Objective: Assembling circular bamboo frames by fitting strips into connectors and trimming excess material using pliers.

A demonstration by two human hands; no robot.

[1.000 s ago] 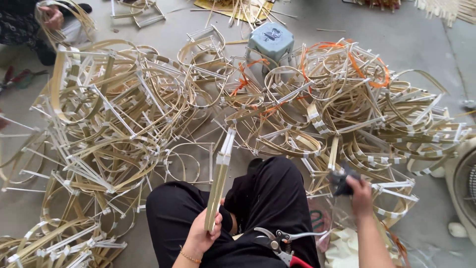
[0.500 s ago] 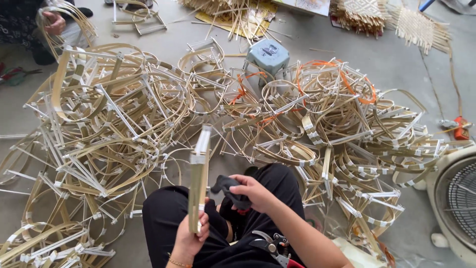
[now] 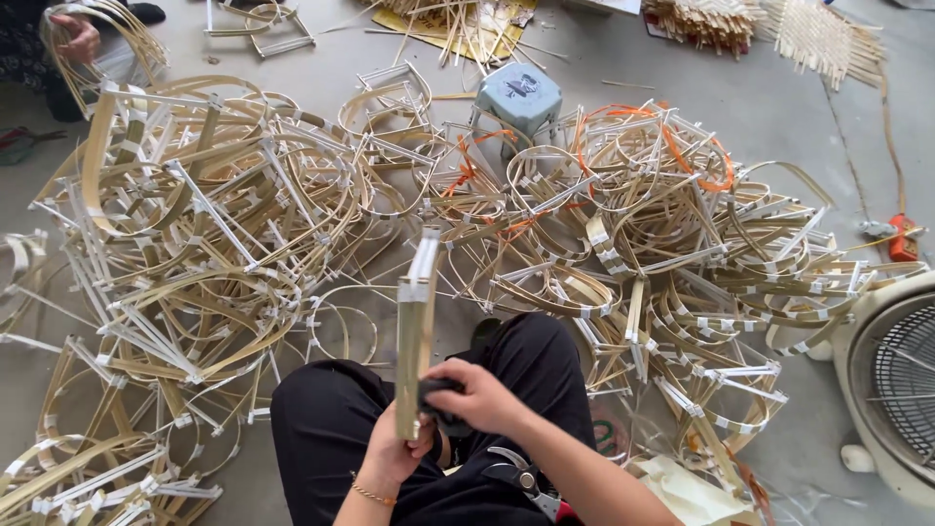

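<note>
Bundle: flat stack of bamboo strips [image 3: 417, 331], upright at lower centre of frame, over the person's lap.
Left hand [image 3: 397, 450]: fingers closed round the stack's lower end from below.
Right hand [image 3: 479, 394]: clenched on a small dark tool [image 3: 440, 394], pressed to the stack's edge.
Advice: keep strips flush and the stack vertical; left grip steady just under the tool.
Nearby: scissors [image 3: 521, 479] on the lap; bent bamboo frames [image 3: 214, 224] heaped on the floor.

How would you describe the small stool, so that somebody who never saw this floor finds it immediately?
Start from the big heap of bent bamboo strip frames covering the grey floor. At the heap's far edge, near the top middle of the view, stands the small stool. It alone is solid pale blue-grey plastic with a square seat; everything around it is thin tan strips.
</note>
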